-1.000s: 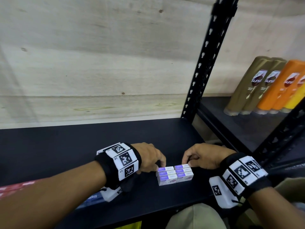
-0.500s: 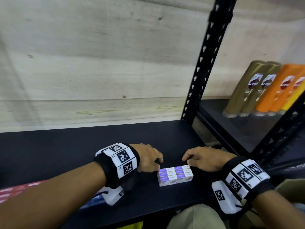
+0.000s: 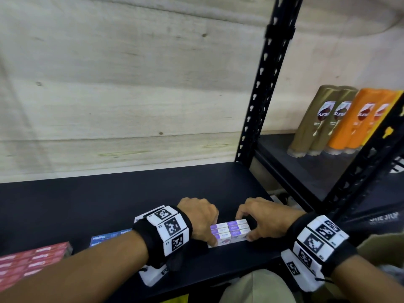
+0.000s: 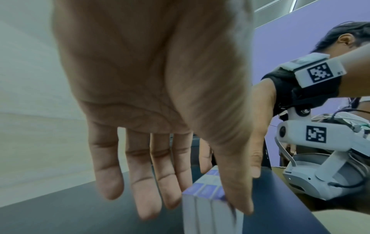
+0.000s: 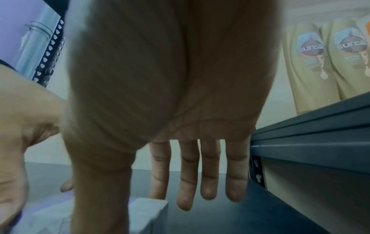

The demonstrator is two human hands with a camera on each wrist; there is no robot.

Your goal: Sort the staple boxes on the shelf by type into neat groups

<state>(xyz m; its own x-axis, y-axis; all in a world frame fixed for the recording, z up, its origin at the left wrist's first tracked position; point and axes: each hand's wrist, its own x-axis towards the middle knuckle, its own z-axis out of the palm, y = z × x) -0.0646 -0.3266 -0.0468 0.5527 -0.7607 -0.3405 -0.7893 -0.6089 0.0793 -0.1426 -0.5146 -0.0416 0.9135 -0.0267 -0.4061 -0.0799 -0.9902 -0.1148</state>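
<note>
Shelf (image 3: 131,193) matt black; wall (image 3: 109,84) pale wood-grain; staple boxes (image 3: 229,231) smooth card; shampoo bottles (image 3: 323,119) glossy plastic.

A block of purple staple boxes (image 3: 229,234) on the black shelf (image 3: 109,200) is flanked by the left hand (image 3: 200,217) and the right hand (image 3: 265,217). Red boxes (image 3: 28,265) and blue boxes (image 3: 109,237) are seen further left.
</note>
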